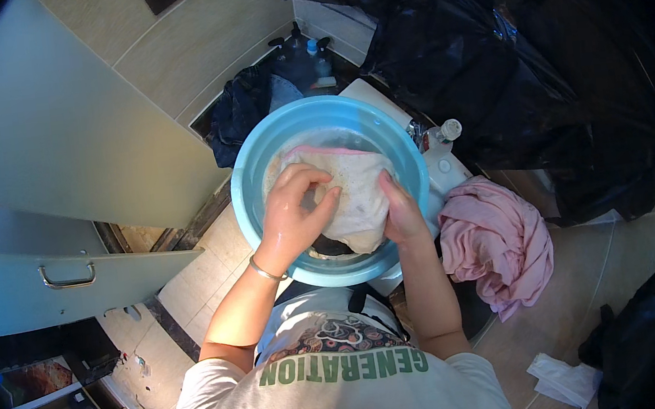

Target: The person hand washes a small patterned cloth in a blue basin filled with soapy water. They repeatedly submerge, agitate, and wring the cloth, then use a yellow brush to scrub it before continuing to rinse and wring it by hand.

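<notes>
A light blue plastic basin (320,104) holds water and a wet white cloth (356,195) with a pink edge. My left hand (298,213), with a bracelet at the wrist, is over the cloth's left part, its thumb and fingertips curved towards each other with a gap between them. The right edge of the cloth is gripped by my right hand (401,211), thumb on top and fingers partly hidden underneath. Something black (330,246) shows below the cloth in the basin.
Pink fabric (496,243) lies bunched right of the basin, near a clear bottle (445,132). Dark clothing (240,115) and several pump bottles (321,61) are behind it. Black plastic sheeting (485,56) covers the upper right. A door with a metal handle (67,276) stands at left.
</notes>
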A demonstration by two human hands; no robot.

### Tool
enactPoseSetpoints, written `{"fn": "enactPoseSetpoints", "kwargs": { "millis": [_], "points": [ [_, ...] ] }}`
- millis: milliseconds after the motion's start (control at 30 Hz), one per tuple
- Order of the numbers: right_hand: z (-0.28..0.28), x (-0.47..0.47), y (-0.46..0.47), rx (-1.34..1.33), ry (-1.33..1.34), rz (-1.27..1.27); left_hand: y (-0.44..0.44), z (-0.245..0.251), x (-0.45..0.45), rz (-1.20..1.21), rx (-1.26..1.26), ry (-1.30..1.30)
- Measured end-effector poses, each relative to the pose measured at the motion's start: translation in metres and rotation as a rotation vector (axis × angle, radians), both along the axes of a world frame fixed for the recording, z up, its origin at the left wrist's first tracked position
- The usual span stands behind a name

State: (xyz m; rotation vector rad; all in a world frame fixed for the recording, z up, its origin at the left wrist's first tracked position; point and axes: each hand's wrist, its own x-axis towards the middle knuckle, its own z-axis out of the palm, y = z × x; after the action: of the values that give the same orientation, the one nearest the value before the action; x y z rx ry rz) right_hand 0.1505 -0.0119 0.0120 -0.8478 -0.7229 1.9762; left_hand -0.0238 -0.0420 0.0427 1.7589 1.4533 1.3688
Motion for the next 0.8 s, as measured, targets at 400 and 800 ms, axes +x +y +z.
{"fn": "enactPoseSetpoints", "kwargs": {
  "millis": [400, 800],
  "points": [
    [-0.009, 0.007, -0.001, 0.1, 0.121, 0.027, 0.005, 0.006, 0.014, 0.066, 0.012, 0.142],
    [-0.01, 0.005, -0.004, 0.087, 0.09, 0.003, 0.007, 0.005, 0.015, 0.111, 0.067, 0.231]
  ]
}}
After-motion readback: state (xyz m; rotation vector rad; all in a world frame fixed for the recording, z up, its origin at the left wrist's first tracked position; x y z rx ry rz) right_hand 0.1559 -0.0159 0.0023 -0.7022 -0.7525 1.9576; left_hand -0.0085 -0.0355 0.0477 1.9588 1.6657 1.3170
